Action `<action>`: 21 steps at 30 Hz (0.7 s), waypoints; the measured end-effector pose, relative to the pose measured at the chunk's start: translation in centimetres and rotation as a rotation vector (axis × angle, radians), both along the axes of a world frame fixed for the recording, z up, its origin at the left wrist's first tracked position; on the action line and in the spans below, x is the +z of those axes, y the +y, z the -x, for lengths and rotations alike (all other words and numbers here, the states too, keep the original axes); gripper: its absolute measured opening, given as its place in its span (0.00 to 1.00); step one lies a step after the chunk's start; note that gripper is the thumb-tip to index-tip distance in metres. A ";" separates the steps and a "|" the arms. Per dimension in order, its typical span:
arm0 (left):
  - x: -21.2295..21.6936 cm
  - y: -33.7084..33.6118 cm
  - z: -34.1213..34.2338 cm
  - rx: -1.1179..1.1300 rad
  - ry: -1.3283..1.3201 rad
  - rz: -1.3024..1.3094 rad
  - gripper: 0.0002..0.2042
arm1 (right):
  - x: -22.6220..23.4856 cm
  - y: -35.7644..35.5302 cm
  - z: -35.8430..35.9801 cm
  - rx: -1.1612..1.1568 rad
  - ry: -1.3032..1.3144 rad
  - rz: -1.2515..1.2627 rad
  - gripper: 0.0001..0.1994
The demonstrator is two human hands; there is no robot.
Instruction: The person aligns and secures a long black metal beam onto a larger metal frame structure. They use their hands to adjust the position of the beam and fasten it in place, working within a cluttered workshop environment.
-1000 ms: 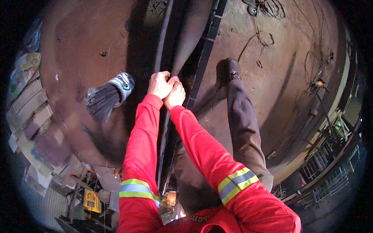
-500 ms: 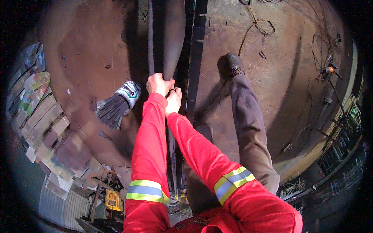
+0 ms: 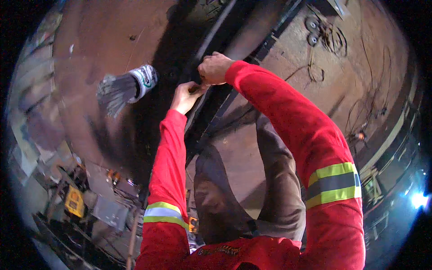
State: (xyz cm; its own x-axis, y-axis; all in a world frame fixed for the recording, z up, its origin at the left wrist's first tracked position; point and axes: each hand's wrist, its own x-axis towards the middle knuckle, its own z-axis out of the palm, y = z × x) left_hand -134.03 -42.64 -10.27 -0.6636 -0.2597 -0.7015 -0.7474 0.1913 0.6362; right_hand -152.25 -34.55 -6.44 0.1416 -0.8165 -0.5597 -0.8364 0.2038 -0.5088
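Observation:
My left hand (image 3: 186, 97) is closed in a pinch at the side of a long dark metal beam (image 3: 252, 38), which runs slantwise from the upper right toward my legs. Just above it and to the right, my right hand (image 3: 215, 69) has its fingers curled in, close to the left fingertips. Whatever the fingers grip, if anything, is too small or hidden to make out. To the left of my hands, a white printed tin (image 3: 146, 77) lies tilted on the brown surface, with a bundle of grey strips (image 3: 114, 93) sticking out of its end.
Coiled cable (image 3: 335, 42) and dark round parts (image 3: 312, 31) lie at the upper right. An orange tool (image 3: 360, 136) rests farther right. A yellow box (image 3: 74, 201) stands among clutter at lower left. Bright light (image 3: 420, 200) glares at the right rim. My legs (image 3: 274, 180) straddle the near floor.
My view has turned, so the beam now slants. My right hand has moved from below my left to above it, its elbow swung outward. Both hands stay close together at the beam.

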 end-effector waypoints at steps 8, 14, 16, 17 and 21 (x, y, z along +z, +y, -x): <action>2.2 1.9 1.3 0.088 -0.025 0.237 0.12 | -3.1 -4.6 -0.8 0.509 -0.193 -0.128 0.21; 0.7 4.3 0.7 0.224 0.154 0.455 0.08 | -2.1 -3.1 -1.5 0.551 -0.123 0.054 0.13; 0.3 5.5 -0.2 0.234 0.187 0.489 0.09 | -1.8 -2.4 -1.9 0.580 -0.079 0.095 0.10; 0.1 5.9 -0.8 0.231 0.209 0.517 0.09 | -1.7 -2.1 -2.2 0.585 -0.063 0.092 0.09; 0.1 6.9 -2.2 0.314 0.379 0.595 0.11 | -1.5 -2.0 -2.8 0.687 -0.005 0.083 0.07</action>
